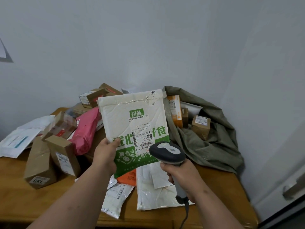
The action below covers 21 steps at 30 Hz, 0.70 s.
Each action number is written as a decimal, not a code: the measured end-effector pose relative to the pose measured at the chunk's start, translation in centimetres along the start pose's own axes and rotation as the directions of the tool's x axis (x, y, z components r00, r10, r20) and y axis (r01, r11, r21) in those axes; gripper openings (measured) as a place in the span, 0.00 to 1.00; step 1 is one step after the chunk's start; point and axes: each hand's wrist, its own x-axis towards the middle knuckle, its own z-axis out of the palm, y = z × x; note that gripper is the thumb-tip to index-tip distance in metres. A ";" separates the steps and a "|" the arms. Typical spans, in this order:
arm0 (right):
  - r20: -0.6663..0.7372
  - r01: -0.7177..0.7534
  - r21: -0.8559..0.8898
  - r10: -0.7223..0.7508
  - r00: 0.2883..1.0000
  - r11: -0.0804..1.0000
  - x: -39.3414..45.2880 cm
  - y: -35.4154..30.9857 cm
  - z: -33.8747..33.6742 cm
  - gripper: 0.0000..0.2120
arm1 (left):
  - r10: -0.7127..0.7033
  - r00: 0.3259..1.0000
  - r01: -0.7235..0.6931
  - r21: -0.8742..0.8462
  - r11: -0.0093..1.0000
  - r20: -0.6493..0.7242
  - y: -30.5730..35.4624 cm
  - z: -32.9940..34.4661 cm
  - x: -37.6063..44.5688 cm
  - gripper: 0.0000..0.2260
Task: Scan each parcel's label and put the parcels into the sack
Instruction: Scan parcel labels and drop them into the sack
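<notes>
**One mailer raised, scanner at its label**

Our left hand (105, 152) pinches the lower left edge of one white-and-green padded mailer (133, 119), holding it upright above the counter (49, 200), its shipping label (142, 138) facing us. Our right hand (179, 176) is wrapped round the grip of one barcode scanner (167, 152), whose head sits just before the label's lower corner. Behind the mailer to the right, one olive sack (211, 142) lies slumped open on the counter; inside we count one orange-and-white box (175, 109) and two brown cartons (200, 126), perhaps more hidden. Left of the mailer lie one pink poly bag (87, 129), several cardboard boxes (41, 164) and white envelopes (18, 141). Below it lie flat white bags (148, 187).
</notes>
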 end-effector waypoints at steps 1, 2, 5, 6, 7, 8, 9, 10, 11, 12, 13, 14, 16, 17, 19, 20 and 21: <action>0.000 -0.001 0.002 0.001 1.000 1.000 0.0 0.1 -0.1 0.10 | 0.002 1.000 -0.002 0.001 1.000 0.000 -0.1 0.1 0.0 0.06; 0.000 0.000 0.002 0.000 1.000 1.000 0.0 0.2 -0.1 0.11 | 0.005 1.000 -0.005 0.002 1.000 0.001 -0.1 0.1 0.0 0.06; -0.017 0.000 0.003 0.000 1.000 1.000 0.1 0.2 -0.4 0.11 | 0.001 1.000 -0.001 0.016 1.000 0.004 -0.3 0.2 0.1 0.05; -0.030 0.002 0.004 -0.002 1.000 1.000 0.2 0.2 -0.5 0.12 | -0.004 1.000 0.004 0.024 1.000 0.007 -0.3 0.2 0.2 0.05; -0.050 0.005 0.006 -0.004 0.999 1.000 0.3 0.2 -0.6 0.12 | -0.010 1.000 0.010 0.032 0.999 0.011 -0.4 0.3 0.4 0.05; -0.075 0.008 0.008 -0.007 0.997 1.000 0.3 0.3 -0.8 0.12 | -0.018 1.000 0.018 0.041 0.999 0.017 -0.5 0.3 0.5 0.06; -0.105 0.008 0.015 -0.006 0.994 1.000 0.4 0.3 -0.9 0.13 | -0.026 0.999 0.025 0.052 0.998 0.024 -0.6 0.3 0.7 0.06; -0.136 0.008 0.036 -0.003 0.991 0.999 0.6 0.3 -1.2 0.13 | -0.033 0.999 0.031 0.063 0.998 0.031 -0.7 0.3 0.9 0.06; -0.164 0.006 0.065 0.004 0.986 0.998 0.7 0.4 -1.5 0.14 | -0.040 0.998 0.038 0.075 0.997 0.038 -0.8 0.4 1.2 0.06; -0.181 0.003 0.095 0.015 0.983 0.995 0.9 0.4 -1.8 0.14 | -0.050 0.998 0.046 0.085 0.995 0.045 -0.8 0.5 1.4 0.06; -0.180 -0.011 0.125 0.033 0.983 0.992 1.0 0.6 -2.1 0.14 | -0.062 0.997 0.057 0.093 0.994 0.053 -0.8 0.7 1.7 0.07; -0.166 -0.031 0.154 0.057 0.984 0.988 1.2 0.8 -2.3 0.16 | -0.078 0.995 0.071 0.103 0.992 0.063 -0.9 0.9 2.0 0.07; -0.126 -0.076 0.200 0.103 0.987 0.977 1.5 1.3 -2.8 0.23 | -0.106 0.990 0.094 0.133 0.987 0.090 -1.0 1.4 2.7 0.09; -0.099 -0.088 0.229 0.113 0.989 0.969 1.7 1.7 -2.9 0.27 | -0.114 0.987 0.097 0.152 0.984 0.113 -1.2 1.8 3.1 0.08; -0.056 -0.092 0.266 0.111 0.992 0.960 2.0 2.5 -2.9 0.32 | -0.118 0.980 0.088 0.187 0.978 0.159 -1.5 2.7 3.9 0.08; -0.054 -0.086 0.270 0.104 0.993 0.959 2.2 2.9 -2.9 0.31 | -0.119 0.978 0.083 0.204 0.975 0.171 -1.5 3.3 4.2 0.09; -0.066 -0.078 0.280 0.100 0.993 0.957 2.3 3.2 -3.1 0.30 | -0.120 0.977 0.079 0.222 0.972 0.179 -1.6 3.9 4.5 0.09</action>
